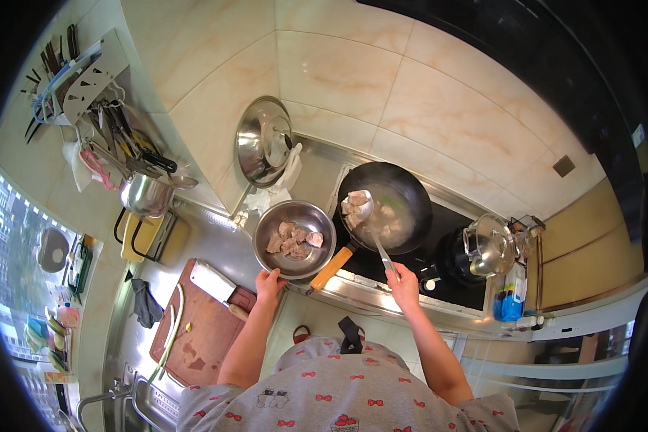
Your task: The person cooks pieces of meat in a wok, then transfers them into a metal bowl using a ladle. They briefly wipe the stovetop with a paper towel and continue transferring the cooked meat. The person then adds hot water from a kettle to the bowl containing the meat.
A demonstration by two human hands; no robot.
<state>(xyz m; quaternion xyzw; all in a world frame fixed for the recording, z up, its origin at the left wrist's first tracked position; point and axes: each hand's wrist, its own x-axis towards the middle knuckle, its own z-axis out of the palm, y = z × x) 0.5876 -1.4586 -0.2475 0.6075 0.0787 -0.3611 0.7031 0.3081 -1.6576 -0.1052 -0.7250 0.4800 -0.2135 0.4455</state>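
My left hand (270, 284) grips the near rim of a stainless steel bowl (264, 264), thumb on top. Chunks of cooked meat (288, 240) lie in the bowl. With my right hand (403, 286) I hold the handle of a metal ladle (382, 249). Its head, loaded with several meat chunks (356, 208), is over the left side of a black wok (356, 175). Cloudy, steaming liquid (397, 216) fills the wok's bottom, with more meat and a green piece in it. The wok's wooden handle (332, 268) points towards me, just right of the bowl.
A wooden cutting board (205, 329) on the left carries a cleaver (213, 281) and green onion stalks (173, 329). A steel lid (264, 141) leans against the wall behind the bowl. A glass-lidded pot (488, 245) stands right of the wok. The sink (154, 402) is lower left.
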